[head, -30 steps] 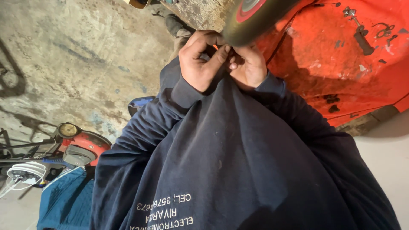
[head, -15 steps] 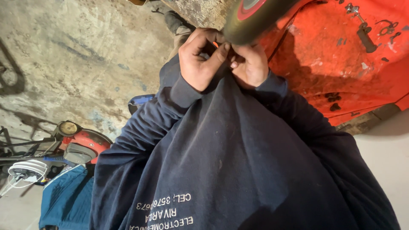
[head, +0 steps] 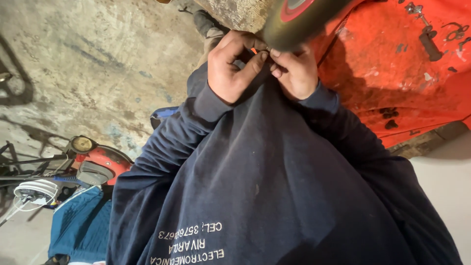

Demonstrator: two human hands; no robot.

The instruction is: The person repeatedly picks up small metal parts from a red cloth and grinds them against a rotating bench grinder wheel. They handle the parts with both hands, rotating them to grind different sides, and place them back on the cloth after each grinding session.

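Two hands met at twelve o'clock, just under a dark round wheel point(head: 299, 19). The left hand point(head: 233, 68) was curled tight, and its fingers pinched a tiny orange piece point(head: 253, 50) against the wheel's edge. The right hand point(head: 294, 73) was curled too, its fingertips touching the same spot, but what it gripped was too small to tell. An orange machine body point(head: 397, 83) sat at two o'clock, touching the wheel. A red mower point(head: 100, 164) stood at eight o'clock on the concrete floor point(head: 93, 64), well apart from the hands.
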